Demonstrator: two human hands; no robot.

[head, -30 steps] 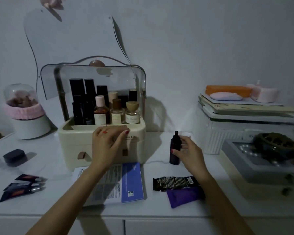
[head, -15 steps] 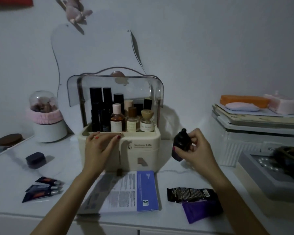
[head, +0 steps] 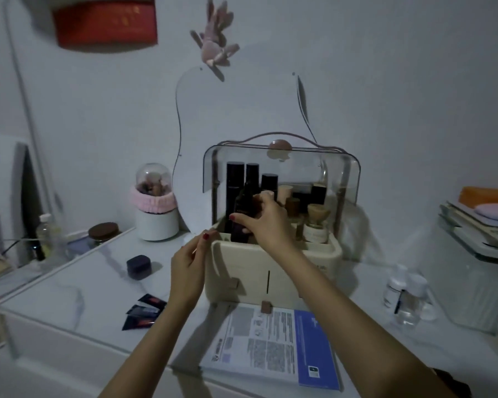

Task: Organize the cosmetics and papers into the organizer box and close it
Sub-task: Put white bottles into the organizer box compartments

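Observation:
The cream organizer box [head: 273,271] stands mid-table with its clear lid [head: 299,165] raised and several bottles upright inside. My right hand [head: 266,221] grips a dark dropper bottle [head: 243,214] and holds it upright in the box's front left corner. My left hand [head: 191,265] hovers just left of the box, fingers loosely curled, holding nothing. A printed paper [head: 273,343] with a blue strip lies flat in front of the box. Dark sachets [head: 144,311] lie at the left and a small dark compact [head: 138,265] sits behind them.
A white cup with a pink band and clear dome [head: 154,208] stands at back left. Small clear bottles [head: 406,294] stand at the right, beside a ribbed white container [head: 469,282] stacked with books. A mirror [head: 236,110] leans behind the box.
My right hand has carried the dropper bottle from the table at the right up and into the box's front left. My left hand has come off the box's front rim.

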